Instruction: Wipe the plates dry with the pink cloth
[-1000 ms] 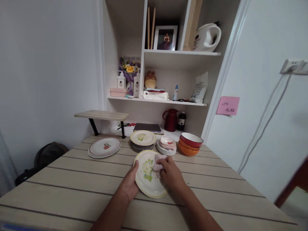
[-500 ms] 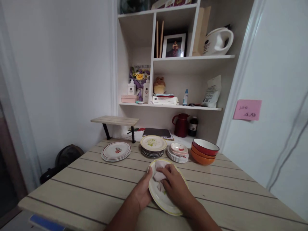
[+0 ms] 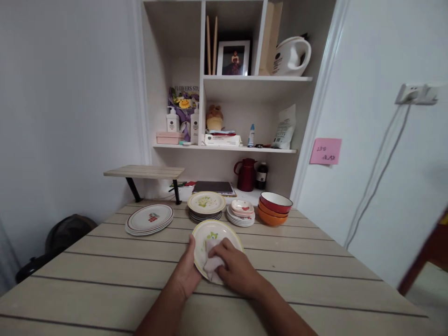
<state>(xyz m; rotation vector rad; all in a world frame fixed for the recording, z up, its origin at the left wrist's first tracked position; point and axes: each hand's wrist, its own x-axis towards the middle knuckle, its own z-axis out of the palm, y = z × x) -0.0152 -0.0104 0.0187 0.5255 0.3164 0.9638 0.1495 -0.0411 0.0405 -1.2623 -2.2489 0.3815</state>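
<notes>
A cream plate [image 3: 229, 232] with a yellow rim and a green floral print is tilted above the table's near middle. My left hand [image 3: 188, 270] grips its left edge, thumb on the rim and the other fingers hidden beneath. Pinched in my right hand [image 3: 236, 268] is a pale crumpled cloth [image 3: 212, 261], pressed on the plate's lower face. Just behind stands a stack of plates, with a matching yellow-rimmed plate [image 3: 206, 202] on top of dark ones [image 3: 205, 216].
Red-rimmed oval plates [image 3: 150, 218] are stacked at left. Small dishes [image 3: 241, 208] sit on white saucers [image 3: 241, 222] right of centre, beside stacked red and orange bowls [image 3: 275, 210]. A small raised shelf [image 3: 145, 171] stands at the back left, a red jug [image 3: 247, 175] behind.
My right hand has moved the cloth from the plate's upper part down to its lower part, uncovering the green print. The view has turned to the right.
</notes>
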